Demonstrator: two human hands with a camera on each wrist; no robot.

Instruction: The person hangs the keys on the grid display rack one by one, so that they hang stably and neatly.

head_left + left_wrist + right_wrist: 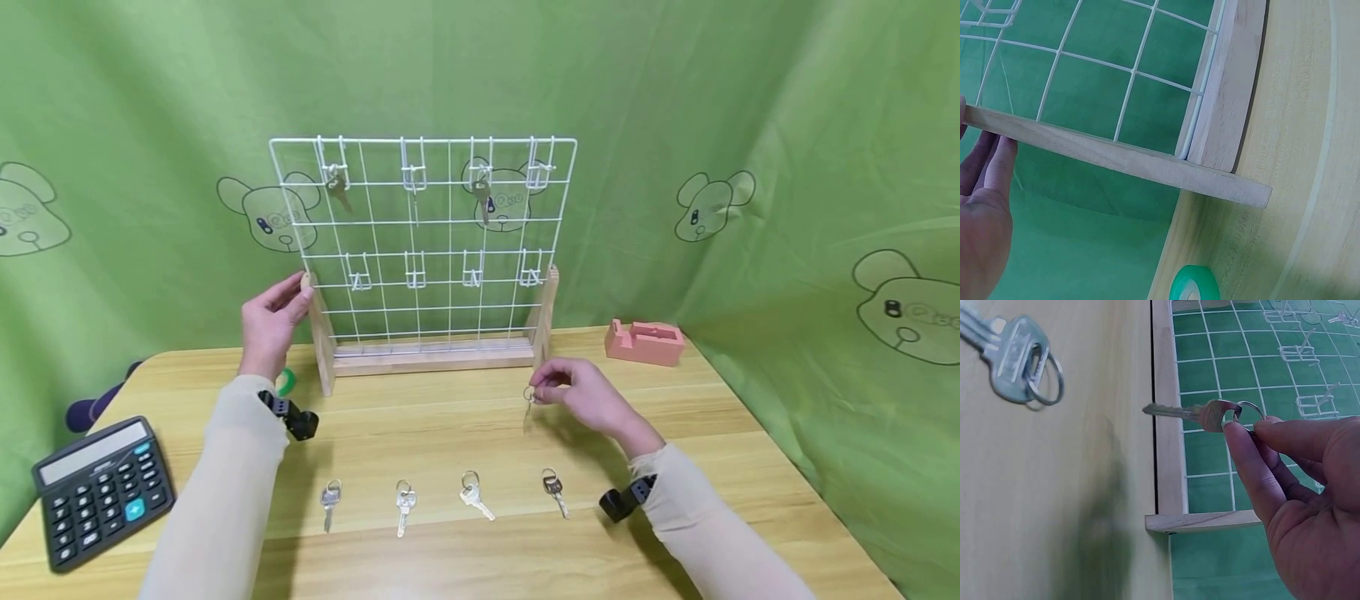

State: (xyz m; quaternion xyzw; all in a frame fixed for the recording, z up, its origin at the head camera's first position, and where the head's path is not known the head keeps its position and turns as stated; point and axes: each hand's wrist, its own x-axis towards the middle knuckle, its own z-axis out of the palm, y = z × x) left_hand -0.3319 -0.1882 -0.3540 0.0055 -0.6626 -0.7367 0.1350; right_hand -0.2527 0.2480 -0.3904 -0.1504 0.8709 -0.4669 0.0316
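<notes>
My left hand [272, 325] pinches the top of the left wooden upright [1110, 153] of a white wire grid rack [450, 222], thumb on one side and fingers on the other. With my right hand [581, 398] I pinch the ring of a key [1213, 415] between thumb and fingertips. That key hangs in the air before the rack's right foot, its blade pointing down in the head view. Three keys hang from top-row hooks: a left key [339, 188], a thin edge-on one [416, 200] and another key [482, 200].
Several ringed keys lie in a row on the wooden table, among them one with a dark head [555, 490]. A calculator [105, 492] sits at the left, a green tape roll [286, 382] behind my left wrist, a pink tape dispenser [645, 343] at the back right. Green cloth [675, 83] surrounds the table.
</notes>
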